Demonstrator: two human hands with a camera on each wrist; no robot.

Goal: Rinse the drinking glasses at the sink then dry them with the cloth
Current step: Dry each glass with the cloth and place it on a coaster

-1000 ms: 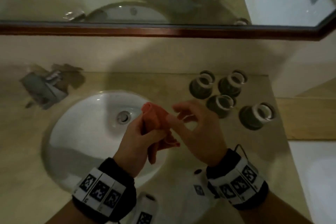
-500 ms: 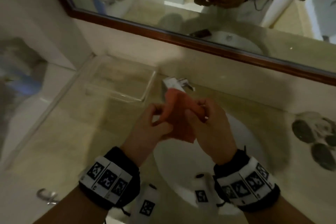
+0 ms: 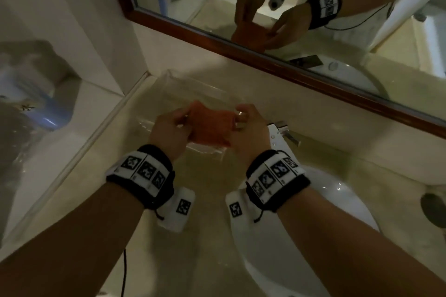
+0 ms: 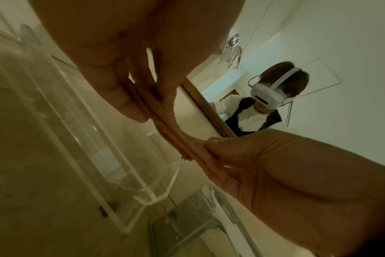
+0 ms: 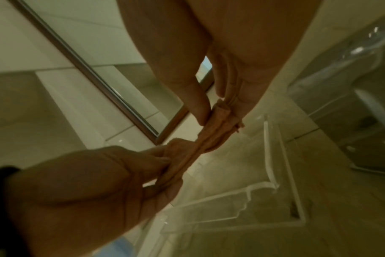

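Holding a small folded orange waffle-textured cloth (image 3: 209, 128) stretched between the two hands, just above a clear acrylic tray (image 3: 210, 151) standing on the beige stone tabletop (image 3: 207, 190), to the left of the white oval sink basin (image 3: 337, 190) and its chrome faucet (image 3: 282, 128). Keeping the cloth's long axis running side to side, from the left hand (image 3: 169, 129) across to the right hand (image 3: 251, 131), with the folded layers bunched edge-on in both wrist views. Pinching one end between left thumb and curled fingers; pinching the other end the same way with the right, thumb pressed against the forefingers, neither hand spread wide and neither gripping anything but the fabric. Hanging clear of the tray, as far as can be judged, though the gap itself is hard to read through the transparent walls. Showing only one dark round shape (image 3: 433, 205) at the far right edge of the head view, beyond the basin: probably one of the drinking glasses, but too cropped and blurred to be sure. Judging from that, lying to the right and well apart from the cloth, so sitting nearer the right hand, with the basin between. Looking like cloth-handling over the tray, not rinsing: no water seen running, no glass in either hand.
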